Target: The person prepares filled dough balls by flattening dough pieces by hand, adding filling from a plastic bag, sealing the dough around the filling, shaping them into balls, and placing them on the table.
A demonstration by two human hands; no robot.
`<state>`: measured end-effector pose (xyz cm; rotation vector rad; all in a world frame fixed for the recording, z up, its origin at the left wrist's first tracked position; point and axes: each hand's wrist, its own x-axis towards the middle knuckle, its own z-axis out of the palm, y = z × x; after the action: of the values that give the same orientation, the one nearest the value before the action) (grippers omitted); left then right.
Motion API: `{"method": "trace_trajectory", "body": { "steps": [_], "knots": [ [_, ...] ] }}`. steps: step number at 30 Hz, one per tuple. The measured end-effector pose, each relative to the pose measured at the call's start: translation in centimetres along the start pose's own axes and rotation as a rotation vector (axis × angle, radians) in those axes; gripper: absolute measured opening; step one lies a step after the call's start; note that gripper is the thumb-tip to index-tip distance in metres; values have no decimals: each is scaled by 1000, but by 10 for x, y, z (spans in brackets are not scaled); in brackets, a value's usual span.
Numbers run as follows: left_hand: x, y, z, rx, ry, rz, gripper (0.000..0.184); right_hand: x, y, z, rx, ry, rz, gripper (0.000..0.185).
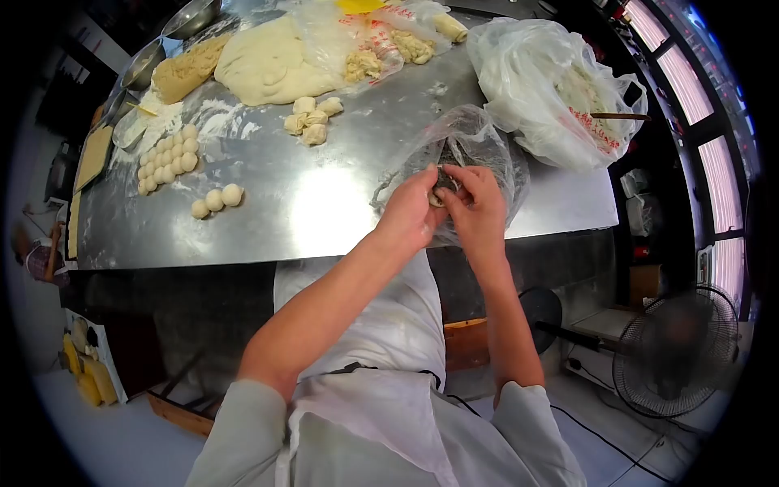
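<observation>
My left hand [410,213] and my right hand [479,213] meet near the front edge of the steel table. Between them they pinch a small piece of dough [436,198] wrapped round dark filling, mostly hidden by the fingers. Both hands are closed. Just behind and under them lies an open clear plastic bag [485,138] with dark stuff inside. To the left, a short row of dough balls [214,200] sits in front of a larger block of dough balls [169,160]. Several cut dough lumps [311,118] lie further back.
A large sheet of dough [272,63], a brownish dough slab [191,69] and metal bowls [144,65] fill the table's back left. A white plastic bag [540,77] of pale filling, with a stick [621,116], stands back right. A fan [675,357] stands below right.
</observation>
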<state>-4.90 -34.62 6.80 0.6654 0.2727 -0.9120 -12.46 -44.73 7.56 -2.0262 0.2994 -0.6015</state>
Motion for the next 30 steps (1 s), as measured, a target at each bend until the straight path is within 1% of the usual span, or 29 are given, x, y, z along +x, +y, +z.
{"method": "trace_trajectory", "body": {
  "steps": [3, 4, 7, 10, 13, 14, 17, 18, 21, 24, 30],
  "knots": [
    [10, -12, -4, 87, 23, 118, 25, -3, 11, 15, -40, 127, -147, 31],
    [11, -17, 0, 23, 42, 160, 21, -3, 9, 17, -36, 148, -100, 26],
    [0, -22, 17, 45, 123, 236, 22, -3, 11, 17, -35, 146, -111, 24],
    [-6, -21, 20, 160, 114, 233, 24, -2, 15, 11, -95, 85, -131, 27],
    [-2, -11, 10, 106, 91, 132, 28, 7, 16, -12, 11, -90, -137, 28],
    [-3, -7, 6, 130, 82, 114, 31, 7, 19, -20, 150, -167, 30, 33],
    [-5, 0, -2, 43, 65, 92, 31, 8, 24, -38, 134, -46, 94, 34],
    [-7, 1, -5, 34, 41, 110, 31, 10, 22, -45, -29, -66, 38, 36],
    [-12, 5, -8, 39, 32, 94, 31, 7, 28, -43, -307, -196, 16, 41],
    [-20, 8, -2, 101, 79, 145, 30, 6, 23, -34, -364, -206, -48, 40],
    [-24, 11, 4, 108, 70, 190, 29, 9, 45, -11, -459, -200, -158, 25]
  ]
}}
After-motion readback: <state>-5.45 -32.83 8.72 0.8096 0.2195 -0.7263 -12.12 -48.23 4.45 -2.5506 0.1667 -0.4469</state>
